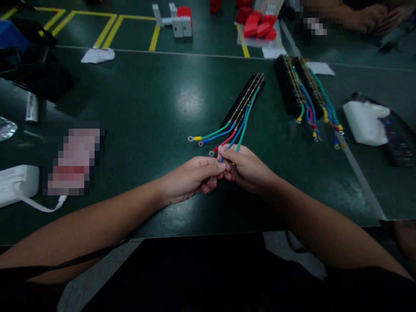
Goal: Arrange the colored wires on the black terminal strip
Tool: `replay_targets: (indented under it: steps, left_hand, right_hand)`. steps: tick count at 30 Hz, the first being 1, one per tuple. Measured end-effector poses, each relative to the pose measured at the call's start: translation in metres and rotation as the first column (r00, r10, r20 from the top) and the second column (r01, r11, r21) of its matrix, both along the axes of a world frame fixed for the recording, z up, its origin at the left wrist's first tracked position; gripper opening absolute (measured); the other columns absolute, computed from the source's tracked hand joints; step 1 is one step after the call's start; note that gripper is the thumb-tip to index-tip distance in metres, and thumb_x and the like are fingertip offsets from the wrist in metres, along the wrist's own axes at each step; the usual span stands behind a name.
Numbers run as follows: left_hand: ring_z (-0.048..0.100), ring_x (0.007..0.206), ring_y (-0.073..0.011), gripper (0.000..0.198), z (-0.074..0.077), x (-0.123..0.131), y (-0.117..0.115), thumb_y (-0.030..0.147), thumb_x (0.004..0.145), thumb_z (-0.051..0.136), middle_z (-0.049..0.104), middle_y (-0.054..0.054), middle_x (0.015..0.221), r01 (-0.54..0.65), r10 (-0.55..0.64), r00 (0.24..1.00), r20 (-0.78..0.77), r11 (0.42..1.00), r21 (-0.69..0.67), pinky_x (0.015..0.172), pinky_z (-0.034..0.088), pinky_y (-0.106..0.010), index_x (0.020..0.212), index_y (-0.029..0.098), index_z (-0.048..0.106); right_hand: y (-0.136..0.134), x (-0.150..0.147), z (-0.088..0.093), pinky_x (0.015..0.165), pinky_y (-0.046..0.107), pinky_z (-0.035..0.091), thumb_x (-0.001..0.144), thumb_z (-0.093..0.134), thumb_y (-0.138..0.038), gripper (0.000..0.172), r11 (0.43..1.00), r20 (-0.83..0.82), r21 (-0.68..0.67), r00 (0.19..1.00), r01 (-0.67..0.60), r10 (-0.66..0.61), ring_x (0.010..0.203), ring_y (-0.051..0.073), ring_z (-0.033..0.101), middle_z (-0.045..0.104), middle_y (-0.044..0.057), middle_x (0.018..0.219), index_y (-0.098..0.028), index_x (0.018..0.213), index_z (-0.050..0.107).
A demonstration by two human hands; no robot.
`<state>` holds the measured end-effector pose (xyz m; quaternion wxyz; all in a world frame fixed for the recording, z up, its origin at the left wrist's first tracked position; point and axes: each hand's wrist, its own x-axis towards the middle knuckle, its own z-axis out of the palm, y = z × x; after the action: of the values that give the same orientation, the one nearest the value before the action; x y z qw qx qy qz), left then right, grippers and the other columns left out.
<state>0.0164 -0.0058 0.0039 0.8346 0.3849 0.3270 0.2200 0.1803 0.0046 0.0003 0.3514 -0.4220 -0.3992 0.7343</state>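
In front of me a long black terminal block (241, 99) lies slanted on the dark green table, with brass-coloured strips along its top. Green, blue and red wires with ring terminals come off its near end. My right hand (250, 167) pinches a blue wire (236, 134) close to its end, and a green wire (246, 121) runs down into the same fingers. From the left, my left hand (196, 175) closes thumb and fingers on the end of the blue wire. A red wire (225, 141) and its ring terminal lie just above the hands. The gripped wire ends are mostly hidden.
Two similar wired blocks (289, 82) lie to the right, near a white handheld device (367, 123). Red plastic parts (260, 26) and a grey-and-red part (180, 24) stand at the back. A phone (76, 160) and white charger (19, 184) are left. Another person's hands (373, 19) rest at far right.
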Motion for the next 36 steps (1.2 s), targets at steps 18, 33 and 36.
replay_targets:
  steps: [18,33,36]
  left_hand:
    - [0.036,0.044,-0.0014,0.022,0.0031,-0.0019,0.0019,0.031,0.081,0.074,0.050,0.005,0.055,-0.048,0.056,0.996,0.069,0.994,-0.102,0.044,0.027,-0.014,0.081,0.011,0.064]
    - [0.048,0.051,-0.0024,0.018,-0.0023,-0.0028,0.0032,0.025,0.084,0.069,0.067,-0.007,0.078,-0.074,0.092,0.989,0.114,0.984,-0.159,0.047,0.039,-0.012,0.088,0.008,0.068]
    - [0.048,0.051,-0.0021,0.019,-0.0040,-0.0045,0.0047,0.025,0.085,0.067,0.068,-0.010,0.082,-0.056,0.079,0.987,0.138,0.986,-0.160,0.049,0.040,-0.013,0.090,0.007,0.068]
  right_hand:
    - [0.0002,0.0025,-0.0057,0.039,0.019,0.030,0.091,0.058,-0.042,0.039,0.999,-0.048,0.022,0.998,-0.039,0.040,0.040,0.006,0.042,0.044,-0.005,0.046,-0.018,0.061,0.050]
    - [0.0000,0.0020,-0.0003,0.039,0.018,0.030,0.089,0.059,-0.047,0.046,0.998,-0.111,-0.024,0.992,-0.066,0.063,0.041,0.006,0.042,0.051,-0.002,0.050,-0.017,0.055,0.048]
    - [0.0002,0.0026,-0.0010,0.040,0.018,0.031,0.090,0.059,-0.046,0.046,0.997,-0.130,-0.024,0.989,-0.068,0.064,0.040,0.006,0.042,0.052,-0.002,0.051,-0.017,0.055,0.049]
